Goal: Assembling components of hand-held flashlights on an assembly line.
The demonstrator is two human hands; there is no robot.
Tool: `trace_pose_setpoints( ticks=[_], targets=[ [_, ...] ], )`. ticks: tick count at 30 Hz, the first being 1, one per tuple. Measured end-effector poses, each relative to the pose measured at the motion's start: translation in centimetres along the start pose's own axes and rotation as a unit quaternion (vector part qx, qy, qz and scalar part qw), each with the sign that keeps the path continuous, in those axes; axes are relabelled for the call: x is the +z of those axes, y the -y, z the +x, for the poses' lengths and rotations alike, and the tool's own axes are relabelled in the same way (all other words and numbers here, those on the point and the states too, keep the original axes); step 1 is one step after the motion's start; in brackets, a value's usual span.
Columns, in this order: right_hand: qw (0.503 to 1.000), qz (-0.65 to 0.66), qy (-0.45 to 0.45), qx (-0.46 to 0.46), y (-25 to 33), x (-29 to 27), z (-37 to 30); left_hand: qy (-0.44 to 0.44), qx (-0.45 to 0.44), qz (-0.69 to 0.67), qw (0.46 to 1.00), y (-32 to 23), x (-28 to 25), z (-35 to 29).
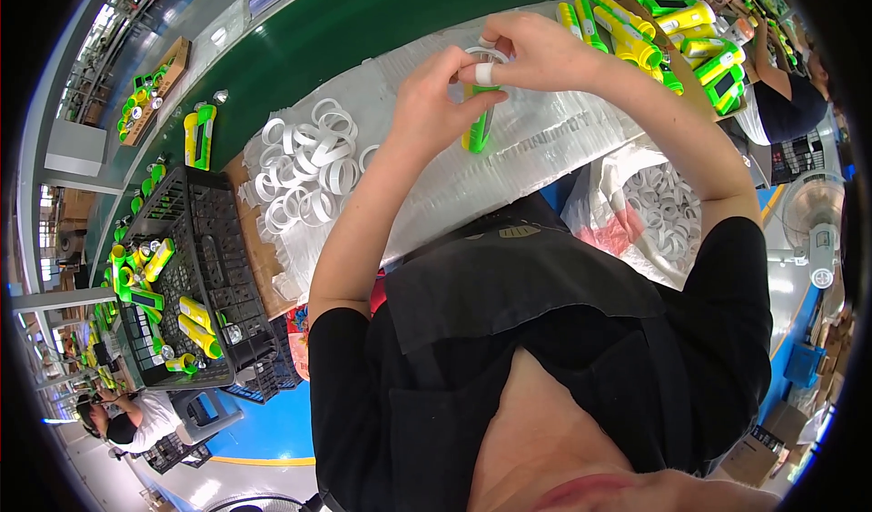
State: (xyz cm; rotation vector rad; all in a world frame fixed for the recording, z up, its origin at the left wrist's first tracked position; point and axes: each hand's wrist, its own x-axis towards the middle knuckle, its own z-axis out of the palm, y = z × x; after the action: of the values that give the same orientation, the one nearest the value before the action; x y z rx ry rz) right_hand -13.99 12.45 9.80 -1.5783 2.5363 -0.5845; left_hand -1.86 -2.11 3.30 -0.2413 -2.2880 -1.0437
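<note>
A green and yellow flashlight body (479, 136) stands on the grey-covered tabletop in front of me, its upper part partly hidden by my hands. Over its top end is a white plastic ring (491, 52). My left hand (436, 99) is closed, its fingertips at the near left side of the ring and its thumb across the flashlight. From the right, my right hand (542, 53) pinches the ring's rim; a white band (484, 74) wraps one of its fingers. How far down the ring sits is hidden. Left of my forearm lies a heap of loose white rings (313, 162).
A black crate (238, 276) with flashlights stands at left, near a standing flashlight (199, 138). A cardboard box (695, 80) of flashlights fills the right. A white bag (604, 185) of rings hangs below the table edge. Other people work at both sides; a fan (820, 248) stands right.
</note>
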Motion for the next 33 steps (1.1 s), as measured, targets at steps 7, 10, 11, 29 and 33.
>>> trace_pose_setpoints(
  ticks=[7, 10, 11, 29, 33],
  targets=[
    [0.984, 0.053, -0.01, -0.169, -0.1, -0.7, -1.5, -0.019, 0.032, 0.025, 0.999, -1.2, 0.3, -0.4],
    [0.972, -0.003, 0.076, -0.22, 0.0, -1.8, -0.9, -0.031, 0.061, 0.041, 0.997, -1.2, 0.6, -0.4],
    [0.98, -0.02, 0.062, -0.188, 0.1, -1.7, -0.9, -0.029, 0.059, 0.04, 0.997, -1.1, 0.6, -0.4],
    [0.997, -0.074, -0.005, -0.006, 0.3, -1.1, -0.3, -0.008, 0.0, 0.062, 0.998, -0.8, 1.1, 0.3],
    [0.996, -0.065, 0.04, -0.043, 1.3, -2.1, 0.0, -0.038, 0.019, 0.023, 0.999, -0.6, 1.5, 0.5]
  ],
)
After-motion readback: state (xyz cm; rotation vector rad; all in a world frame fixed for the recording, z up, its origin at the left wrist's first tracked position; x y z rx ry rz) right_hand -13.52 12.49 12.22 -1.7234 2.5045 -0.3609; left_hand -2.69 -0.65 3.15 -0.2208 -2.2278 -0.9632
